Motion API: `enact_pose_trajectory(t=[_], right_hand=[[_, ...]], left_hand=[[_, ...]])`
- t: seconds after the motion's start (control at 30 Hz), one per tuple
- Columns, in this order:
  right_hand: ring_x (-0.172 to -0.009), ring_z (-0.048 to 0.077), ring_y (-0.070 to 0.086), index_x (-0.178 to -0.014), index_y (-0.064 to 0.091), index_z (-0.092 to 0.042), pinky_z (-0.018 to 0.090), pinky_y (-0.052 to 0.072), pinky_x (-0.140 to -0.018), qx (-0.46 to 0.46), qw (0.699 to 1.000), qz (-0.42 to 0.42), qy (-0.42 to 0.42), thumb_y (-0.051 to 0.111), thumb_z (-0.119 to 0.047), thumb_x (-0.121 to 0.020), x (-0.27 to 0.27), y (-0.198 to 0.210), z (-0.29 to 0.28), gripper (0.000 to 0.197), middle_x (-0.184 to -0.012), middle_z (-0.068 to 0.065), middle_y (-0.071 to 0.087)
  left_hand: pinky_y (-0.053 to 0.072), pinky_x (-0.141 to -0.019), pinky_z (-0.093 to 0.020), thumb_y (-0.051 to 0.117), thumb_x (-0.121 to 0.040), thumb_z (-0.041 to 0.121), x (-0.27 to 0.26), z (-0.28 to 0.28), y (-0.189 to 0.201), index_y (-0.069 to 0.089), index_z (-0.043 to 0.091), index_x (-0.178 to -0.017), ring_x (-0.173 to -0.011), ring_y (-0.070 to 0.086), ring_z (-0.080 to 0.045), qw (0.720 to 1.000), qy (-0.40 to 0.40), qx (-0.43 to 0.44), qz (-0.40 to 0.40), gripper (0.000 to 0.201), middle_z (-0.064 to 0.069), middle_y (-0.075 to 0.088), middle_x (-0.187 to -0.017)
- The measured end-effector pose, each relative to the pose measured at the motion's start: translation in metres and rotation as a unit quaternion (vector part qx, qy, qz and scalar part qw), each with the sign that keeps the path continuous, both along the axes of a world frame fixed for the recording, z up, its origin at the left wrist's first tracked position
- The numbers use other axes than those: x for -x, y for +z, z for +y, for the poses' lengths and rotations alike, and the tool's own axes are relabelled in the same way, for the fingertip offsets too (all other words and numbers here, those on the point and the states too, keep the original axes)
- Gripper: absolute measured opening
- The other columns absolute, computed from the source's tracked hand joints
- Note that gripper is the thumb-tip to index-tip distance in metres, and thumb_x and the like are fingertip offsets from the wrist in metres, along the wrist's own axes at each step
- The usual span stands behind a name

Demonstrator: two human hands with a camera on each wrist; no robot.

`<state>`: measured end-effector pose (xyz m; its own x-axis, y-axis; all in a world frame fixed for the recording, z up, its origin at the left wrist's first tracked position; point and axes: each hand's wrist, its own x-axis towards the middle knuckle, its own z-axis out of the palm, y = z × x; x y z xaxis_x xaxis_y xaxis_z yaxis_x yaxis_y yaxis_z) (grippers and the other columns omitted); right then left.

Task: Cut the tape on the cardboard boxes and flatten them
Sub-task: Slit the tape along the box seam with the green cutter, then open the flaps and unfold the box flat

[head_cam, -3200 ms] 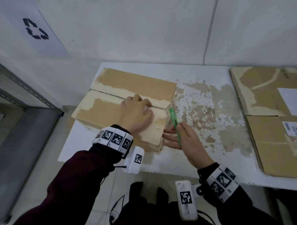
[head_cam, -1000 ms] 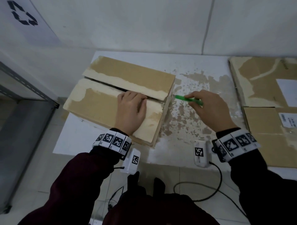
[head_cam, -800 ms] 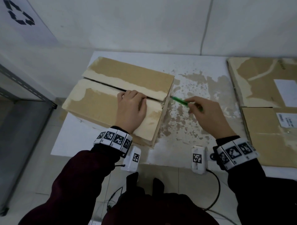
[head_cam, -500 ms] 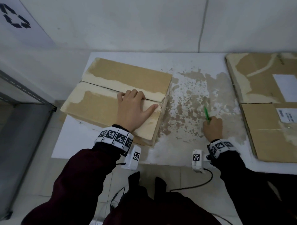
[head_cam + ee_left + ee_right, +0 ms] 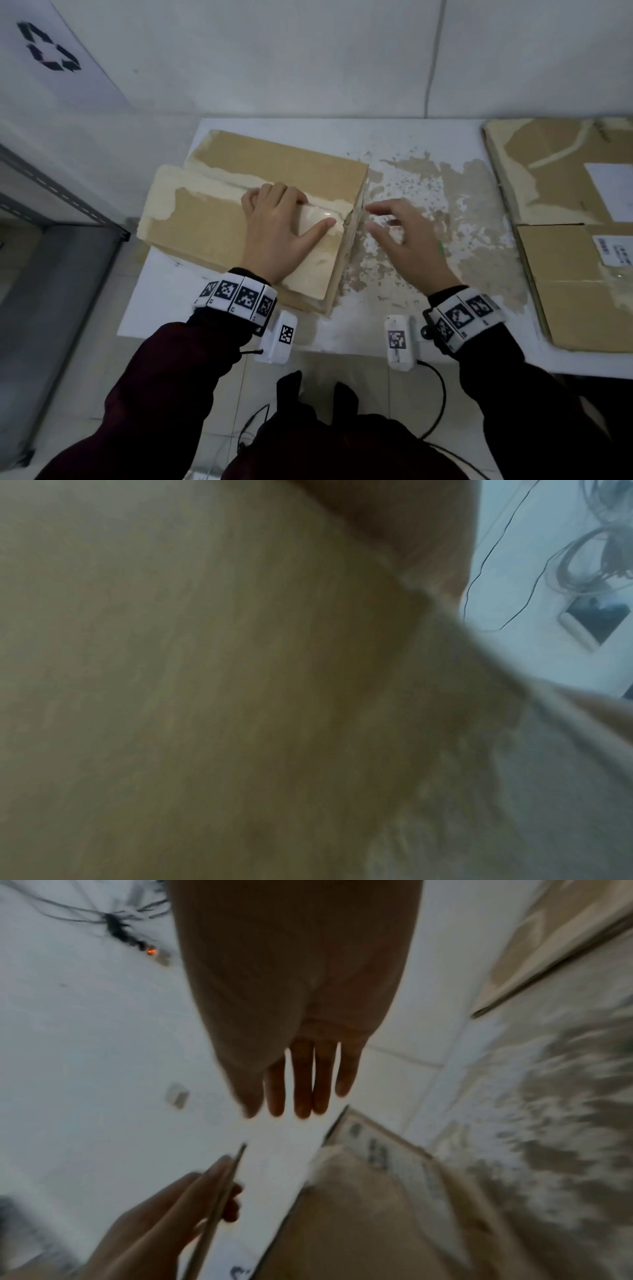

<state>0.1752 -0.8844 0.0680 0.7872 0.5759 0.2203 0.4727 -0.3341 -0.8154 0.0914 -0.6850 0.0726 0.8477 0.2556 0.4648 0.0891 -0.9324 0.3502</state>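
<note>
My left hand (image 5: 279, 236) lies on the near flap of the box (image 5: 219, 222), left of centre in the head view. The fingers curl over the flap's far edge at the middle seam, and the thumb stretches flat toward the box's right end, so I am gripping the flap. The seam and the flap edges carry pale strips of tape (image 5: 318, 216), glossy under my thumb. The box sits on the white table (image 5: 164, 308), toward its left end, with one corner reaching past the table's left edge.

My right hand (image 5: 407, 246) hovers just right of the box, mid-frame, fingers spread and pointing at the box's right end, close to it but blurred, so I cannot tell whether the tips touch. It holds nothing. In the right wrist view its fingers (image 5: 301, 1085) hang straight and side by side above the box edge (image 5: 377, 1148), and my left hand (image 5: 164, 1213) shows at lower left, pinching a flap seen edge-on.

A sliver of the green cutter (image 5: 442, 247) peeks out at the right edge of my right hand, lying on the table's brown-stained patch.

At the right edge of the frame lies flattened cardboard (image 5: 565, 246) with white labels. The left wrist view is filled by blurred cardboard (image 5: 205, 696).
</note>
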Motion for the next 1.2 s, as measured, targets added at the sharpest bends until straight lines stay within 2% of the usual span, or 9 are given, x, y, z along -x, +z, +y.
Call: enact_pose_trajectory(t=[0.17, 0.3, 0.4, 0.5, 0.63, 0.77, 0.83, 1.0, 1.2], right_hand=[[-0.089, 0.022, 0.063, -0.109, 0.059, -0.008, 0.026, 0.054, -0.079, -0.094, 0.974, 0.110, 0.175, 0.066, -0.009, -0.086, 0.031, 0.030, 0.032, 0.024, -0.095, 0.014, 0.063], [-0.094, 0.009, 0.063, -0.108, 0.065, -0.017, 0.023, 0.052, -0.085, -0.072, 0.948, 0.106, 0.290, 0.071, -0.022, -0.079, 0.046, 0.040, 0.029, 0.030, -0.099, -0.004, 0.066], [-0.106, 0.006, 0.060, -0.113, 0.066, -0.025, 0.024, 0.047, -0.095, 0.019, 0.915, 0.110, 0.389, 0.073, -0.032, -0.076, 0.055, 0.038, 0.030, 0.038, -0.112, -0.007, 0.067], [-0.107, 0.010, 0.059, -0.112, 0.069, -0.020, 0.028, 0.047, -0.093, 0.071, 0.908, 0.105, 0.399, 0.055, -0.044, -0.086, 0.057, 0.030, 0.032, 0.038, -0.114, -0.001, 0.066], [-0.133, 0.017, 0.038, -0.132, 0.054, -0.017, 0.024, 0.024, -0.108, 0.218, 0.925, -0.051, 0.307, 0.039, -0.043, -0.098, 0.032, 0.014, 0.038, 0.045, -0.140, 0.006, 0.049], [-0.147, 0.018, 0.003, -0.145, 0.033, -0.018, 0.036, -0.004, -0.117, 0.336, 0.896, -0.168, 0.236, 0.027, -0.051, -0.095, 0.001, 0.018, 0.038, 0.060, -0.158, 0.005, 0.016], [-0.147, 0.021, 0.005, -0.138, 0.046, -0.023, 0.044, -0.003, -0.117, 0.339, 0.892, -0.236, 0.185, 0.021, -0.050, -0.091, -0.013, 0.030, 0.035, 0.059, -0.157, 0.005, 0.021], [-0.119, 0.026, 0.051, -0.116, 0.066, -0.010, 0.041, 0.040, -0.101, 0.258, 0.894, -0.222, 0.292, 0.034, -0.035, -0.099, -0.006, 0.042, 0.040, 0.044, -0.126, 0.010, 0.060], [-0.146, 0.026, 0.008, -0.148, 0.019, -0.003, 0.029, -0.001, -0.117, 0.415, 0.852, -0.217, 0.236, 0.023, -0.036, -0.103, 0.015, 0.008, 0.052, 0.057, -0.157, 0.019, 0.011]], left_hand=[[0.034, -0.085, -0.033, 0.052, -0.089, 0.054, 0.024, 0.007, 0.054, 0.061, 0.015, -0.103, -0.080, 0.051, -0.012, 0.997, -0.065, 0.008, -0.028, 0.042, 0.010, 0.052, -0.083], [0.047, -0.065, -0.038, 0.052, -0.094, 0.028, 0.057, 0.028, 0.108, 0.063, 0.022, -0.101, -0.066, 0.054, -0.010, 0.981, -0.106, 0.049, 0.156, 0.015, 0.007, 0.061, -0.075], [0.049, -0.073, -0.032, 0.061, -0.087, 0.030, 0.085, 0.040, 0.123, 0.066, 0.030, -0.103, -0.079, 0.059, -0.007, 0.916, -0.102, 0.064, 0.383, 0.017, 0.012, 0.065, -0.089], [0.040, -0.098, -0.029, 0.064, -0.085, 0.039, 0.105, 0.042, 0.098, 0.053, 0.029, -0.131, -0.115, 0.049, -0.009, 0.881, -0.082, 0.020, 0.465, 0.048, 0.009, 0.054, -0.126], [0.015, -0.118, -0.038, 0.070, -0.077, 0.052, 0.115, 0.043, 0.046, 0.029, 0.029, -0.147, -0.142, 0.019, -0.016, 0.885, -0.062, 0.001, 0.462, 0.084, 0.003, 0.029, -0.153], [0.026, -0.090, -0.026, 0.075, -0.069, 0.054, 0.113, 0.036, 0.017, 0.045, 0.022, -0.122, -0.107, 0.035, -0.016, 0.932, -0.067, -0.035, 0.353, 0.069, 0.001, 0.047, -0.119], [0.023, -0.082, -0.027, 0.076, -0.065, 0.057, 0.109, 0.035, 0.007, 0.048, 0.019, -0.109, -0.095, 0.034, -0.015, 0.942, -0.062, -0.076, 0.322, 0.065, 0.001, 0.049, -0.107], [0.017, -0.069, -0.027, 0.079, -0.056, 0.062, 0.096, 0.040, -0.004, 0.054, 0.017, -0.088, -0.080, 0.042, -0.017, 0.947, -0.070, -0.118, 0.290, 0.061, 0.001, 0.055, -0.087], [0.021, -0.071, -0.025, 0.074, -0.062, 0.064, 0.078, 0.043, -0.001, 0.053, 0.019, -0.091, -0.083, 0.032, -0.011, 0.932, -0.085, -0.132, 0.325, 0.057, 0.007, 0.044, -0.088]])
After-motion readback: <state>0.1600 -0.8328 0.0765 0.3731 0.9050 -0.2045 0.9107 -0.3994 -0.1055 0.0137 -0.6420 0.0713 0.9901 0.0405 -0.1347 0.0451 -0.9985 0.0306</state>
